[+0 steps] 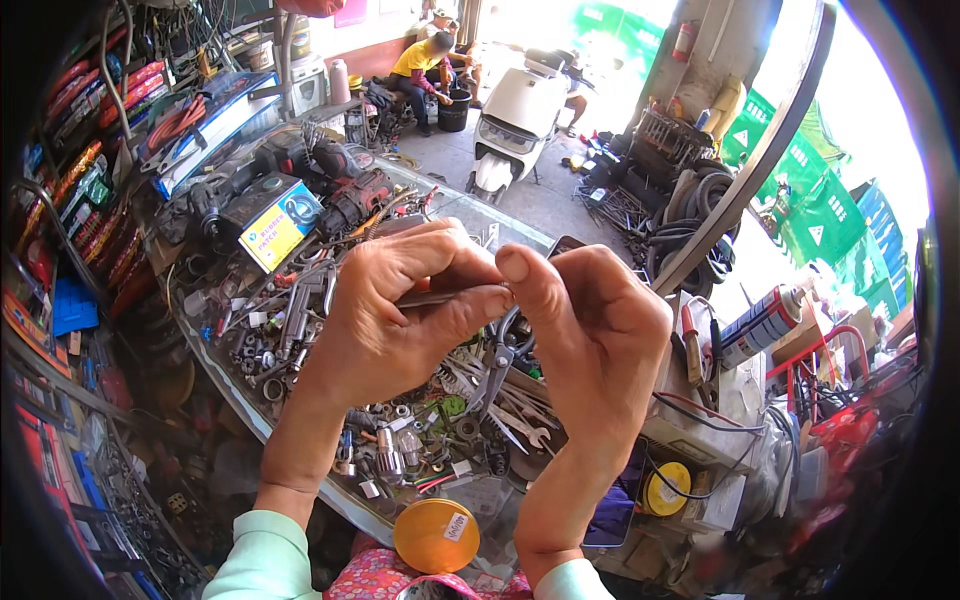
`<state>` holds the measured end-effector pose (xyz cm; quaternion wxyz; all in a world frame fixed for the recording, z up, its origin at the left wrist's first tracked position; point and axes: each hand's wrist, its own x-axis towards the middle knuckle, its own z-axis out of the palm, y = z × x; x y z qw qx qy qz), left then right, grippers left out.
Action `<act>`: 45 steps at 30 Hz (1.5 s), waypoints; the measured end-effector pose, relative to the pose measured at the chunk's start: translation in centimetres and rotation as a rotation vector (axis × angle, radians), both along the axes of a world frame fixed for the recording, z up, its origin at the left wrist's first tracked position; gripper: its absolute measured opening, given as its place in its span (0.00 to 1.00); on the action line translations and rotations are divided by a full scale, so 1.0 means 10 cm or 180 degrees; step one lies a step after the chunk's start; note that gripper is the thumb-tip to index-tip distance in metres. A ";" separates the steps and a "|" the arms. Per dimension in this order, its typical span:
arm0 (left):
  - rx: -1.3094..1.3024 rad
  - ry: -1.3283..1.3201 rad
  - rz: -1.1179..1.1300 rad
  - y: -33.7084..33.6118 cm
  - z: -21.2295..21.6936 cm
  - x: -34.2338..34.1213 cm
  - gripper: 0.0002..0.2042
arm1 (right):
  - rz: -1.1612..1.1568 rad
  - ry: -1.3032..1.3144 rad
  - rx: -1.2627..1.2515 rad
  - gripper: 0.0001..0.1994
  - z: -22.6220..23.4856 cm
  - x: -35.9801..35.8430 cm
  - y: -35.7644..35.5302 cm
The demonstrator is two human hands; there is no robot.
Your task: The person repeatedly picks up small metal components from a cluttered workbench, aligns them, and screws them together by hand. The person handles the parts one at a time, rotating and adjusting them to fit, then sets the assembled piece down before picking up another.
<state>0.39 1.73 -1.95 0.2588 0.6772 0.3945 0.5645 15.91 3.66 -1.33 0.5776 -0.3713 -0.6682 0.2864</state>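
Note:
Above the cluttered bench my two hands meet, fingertips almost touching. My left hand (385, 300) is closed in a pinch on a thin grey metal piece (432, 297), its kind unclear, pointing toward the right hand. My right hand (590, 330) is also closed, thumb pressed to the curled index finger; whatever tiny thing sits between them is too small to make out. Below the hands lie dark-handled snips (492, 382), an open-ended wrench (537, 436) and a ribbed metal cylinder (390, 457) among loose nuts, bolts and fittings.
A yellow-and-blue box (280, 228) and power tools (358, 200) stand at the bench's far left. An orange round container (436, 535) is near my lap. At right are a spray can (762, 325) and cables. Beyond are a white scooter (515, 115) and seated people.

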 end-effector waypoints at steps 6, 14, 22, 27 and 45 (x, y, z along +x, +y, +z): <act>0.0039 0.0062 -0.0079 -0.01 0.00 0.05 0.05 | -0.0498 -0.0509 0.0479 0.27 -0.03 0.01 0.09; -0.0136 -0.0139 -0.0069 -0.02 0.00 0.01 0.06 | 0.0177 0.0409 -0.0575 0.15 0.08 0.03 -0.09; -0.0204 -0.0287 -0.0224 0.00 -0.01 0.00 0.06 | 0.0609 0.0359 -0.0534 0.10 0.06 0.07 -0.10; -0.0168 -0.0301 -0.0327 0.01 -0.03 -0.01 0.06 | 0.0185 -0.0204 -0.0478 0.13 0.08 0.08 -0.08; -0.0271 -0.0231 -0.0295 -0.01 0.00 -0.02 0.07 | 0.0005 -0.0169 -0.0532 0.12 0.08 0.10 -0.10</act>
